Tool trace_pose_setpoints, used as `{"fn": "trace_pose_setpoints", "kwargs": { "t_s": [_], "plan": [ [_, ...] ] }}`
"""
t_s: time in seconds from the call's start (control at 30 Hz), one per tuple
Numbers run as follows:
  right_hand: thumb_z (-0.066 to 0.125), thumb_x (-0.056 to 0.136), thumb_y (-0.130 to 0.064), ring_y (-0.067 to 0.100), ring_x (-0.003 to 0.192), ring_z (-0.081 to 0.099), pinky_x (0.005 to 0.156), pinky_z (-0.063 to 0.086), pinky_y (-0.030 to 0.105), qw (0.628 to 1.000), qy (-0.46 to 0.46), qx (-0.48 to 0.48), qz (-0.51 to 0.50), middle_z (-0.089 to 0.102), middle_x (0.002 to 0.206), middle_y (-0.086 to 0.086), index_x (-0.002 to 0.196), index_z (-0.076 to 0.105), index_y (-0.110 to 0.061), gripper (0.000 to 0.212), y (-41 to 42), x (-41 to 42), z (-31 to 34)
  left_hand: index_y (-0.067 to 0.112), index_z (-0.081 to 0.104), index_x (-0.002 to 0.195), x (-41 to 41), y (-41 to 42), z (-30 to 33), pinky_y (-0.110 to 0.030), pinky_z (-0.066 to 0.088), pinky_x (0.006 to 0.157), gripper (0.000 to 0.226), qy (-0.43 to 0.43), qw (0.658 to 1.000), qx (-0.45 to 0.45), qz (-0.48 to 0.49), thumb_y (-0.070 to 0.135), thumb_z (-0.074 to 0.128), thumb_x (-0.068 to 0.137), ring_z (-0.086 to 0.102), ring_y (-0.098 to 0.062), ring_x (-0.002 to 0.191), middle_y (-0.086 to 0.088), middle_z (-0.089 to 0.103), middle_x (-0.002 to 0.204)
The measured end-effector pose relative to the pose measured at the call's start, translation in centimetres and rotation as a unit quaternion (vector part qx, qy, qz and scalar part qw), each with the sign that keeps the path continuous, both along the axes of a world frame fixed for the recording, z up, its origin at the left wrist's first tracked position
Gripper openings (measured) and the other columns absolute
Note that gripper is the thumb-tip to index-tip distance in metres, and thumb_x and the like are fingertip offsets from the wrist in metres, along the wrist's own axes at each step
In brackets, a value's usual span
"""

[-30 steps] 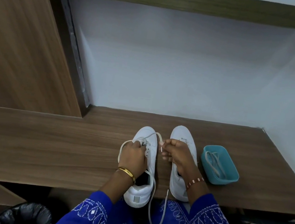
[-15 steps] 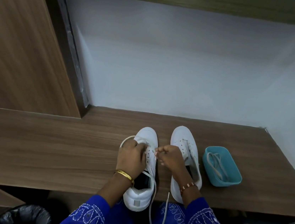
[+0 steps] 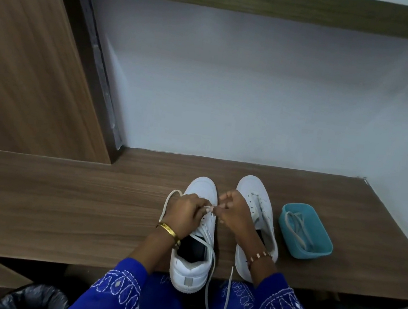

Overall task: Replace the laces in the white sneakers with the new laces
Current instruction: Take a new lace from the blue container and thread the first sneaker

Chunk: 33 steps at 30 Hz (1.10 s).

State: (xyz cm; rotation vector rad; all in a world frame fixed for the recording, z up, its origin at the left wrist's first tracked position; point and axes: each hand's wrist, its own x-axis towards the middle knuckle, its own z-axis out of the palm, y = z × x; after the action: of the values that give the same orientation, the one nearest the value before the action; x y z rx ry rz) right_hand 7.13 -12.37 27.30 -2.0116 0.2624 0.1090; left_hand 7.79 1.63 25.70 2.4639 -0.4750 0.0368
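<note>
The left white sneaker [image 3: 197,233] lies lengthwise on the wooden desk [image 3: 63,204], toe far, heel at the near edge. The left hand [image 3: 186,212] and right hand [image 3: 232,215] each pinch its grey lace [image 3: 210,278] over the eyelets. The right sneaker [image 3: 256,199] lies parallel just beside it. No writing is legible. A teal tub [image 3: 314,250] at right holds more laces [image 3: 296,230].

Wooden desk [image 3: 63,201]: two white sneakers [image 3: 193,263] [image 3: 257,194], teal tray [image 3: 314,254] right.

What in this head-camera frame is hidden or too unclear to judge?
- Eyelets of the left sneaker: covered by the left hand.
- Lace tip: too small where the right hand pinches it.
- Laces in the blue tray: count unclear.
- Trash bin: cut by the bottom edge.
</note>
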Motion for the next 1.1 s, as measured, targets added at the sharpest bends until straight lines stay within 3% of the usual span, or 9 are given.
{"fn": "trace_pose_setpoints", "kwargs": {
  "t_s": [0.13,0.27,0.33,0.43,0.57,0.7,0.87,1.0,1.1],
  "plan": [
    [0.068,0.077,-0.004,0.013,0.061,0.054,0.064,0.047,0.033,0.999,0.005,0.032,-0.029,0.059,0.066,-0.001,0.079,0.048,-0.018,0.024,0.5,0.1,0.2,0.014,0.069,0.103,0.1,0.1,0.1,-0.032,0.044,0.083,0.030,0.042,0.998,-0.046,0.033,0.021,0.044,0.088,0.062,-0.024,0.093,-0.008,0.069,0.098],
    [0.056,0.079,0.004,0.013,0.065,0.055,0.071,0.050,0.032,0.998,0.021,0.047,-0.043,0.062,0.073,0.004,0.070,0.057,-0.015,0.021,0.4,-0.8,-0.4,0.001,0.067,0.091,0.1,0.3,0.3,-0.028,0.038,0.065,0.018,0.071,0.982,-0.121,0.124,0.007,0.051,0.089,0.062,-0.033,0.083,-0.017,0.070,0.085],
    [0.059,0.079,0.002,0.012,0.076,0.057,0.072,0.049,0.024,0.998,0.045,0.033,0.035,0.062,0.084,0.003,0.085,0.063,-0.012,0.015,0.8,-1.8,-1.0,0.001,0.065,0.084,0.2,0.3,0.5,-0.026,0.034,0.060,0.014,0.093,0.971,-0.158,0.155,0.002,0.051,0.086,0.061,-0.035,0.076,-0.019,0.067,0.078],
    [0.064,0.078,-0.008,0.012,0.096,0.053,0.081,0.043,0.020,0.991,0.049,-0.038,0.118,0.057,0.113,0.002,0.117,0.058,-0.012,0.040,1.6,-2.9,-1.8,0.010,0.060,0.076,0.5,0.2,0.6,-0.028,0.039,0.061,0.012,0.116,0.963,-0.176,0.167,0.006,0.050,0.083,0.057,-0.030,0.068,-0.015,0.066,0.075],
    [0.062,0.080,-0.017,0.021,0.109,0.052,0.086,0.043,0.026,0.971,-0.042,-0.193,0.136,0.053,0.117,0.006,0.123,0.054,-0.013,0.045,2.4,-3.6,-2.4,0.026,0.045,0.069,0.5,0.0,0.5,-0.037,0.046,0.065,0.012,0.102,0.968,-0.170,0.154,0.024,0.040,0.080,0.058,-0.031,0.066,-0.010,0.067,0.070],
    [0.057,0.083,-0.013,0.022,0.104,0.057,0.085,0.045,0.028,0.980,-0.050,-0.171,0.088,0.061,0.113,0.007,0.119,0.058,-0.009,0.037,2.4,-3.9,-2.3,0.013,0.046,0.079,0.0,0.0,0.3,-0.041,0.044,0.063,0.020,0.045,0.981,-0.135,0.133,0.025,0.031,0.086,0.057,-0.033,0.068,-0.015,0.065,0.071],
    [0.049,0.086,-0.007,0.005,0.056,0.048,0.050,0.034,0.014,0.993,-0.029,-0.110,0.015,0.059,0.080,-0.001,0.119,0.055,-0.009,0.034,0.8,-3.7,-2.4,0.003,0.051,0.087,-0.4,0.2,-0.2,-0.037,0.035,0.058,0.039,-0.020,0.994,-0.069,0.086,0.032,0.025,0.085,0.053,-0.034,0.066,-0.017,0.060,0.072],
    [0.046,0.086,-0.004,0.008,0.060,0.048,0.049,0.032,0.017,0.991,-0.025,-0.130,0.015,0.064,0.093,0.008,0.118,0.054,-0.010,0.034,0.9,-3.1,-2.5,0.002,0.054,0.091,-0.3,0.6,-0.7,-0.037,0.038,0.059,0.031,-0.031,0.995,-0.018,0.092,0.026,0.034,0.096,0.056,-0.038,0.073,-0.019,0.063,0.080],
    [0.047,0.084,-0.003,0.003,0.057,0.045,0.047,0.036,0.009,0.994,-0.012,-0.107,0.020,0.060,0.079,0.001,0.109,0.059,-0.007,0.028,0.6,-2.4,-2.4,0.003,0.057,0.096,0.3,0.5,-0.5,-0.039,0.041,0.064,0.022,-0.003,0.996,0.016,0.089,0.019,0.042,0.096,0.058,-0.037,0.081,-0.018,0.065,0.089]
  ]
}}
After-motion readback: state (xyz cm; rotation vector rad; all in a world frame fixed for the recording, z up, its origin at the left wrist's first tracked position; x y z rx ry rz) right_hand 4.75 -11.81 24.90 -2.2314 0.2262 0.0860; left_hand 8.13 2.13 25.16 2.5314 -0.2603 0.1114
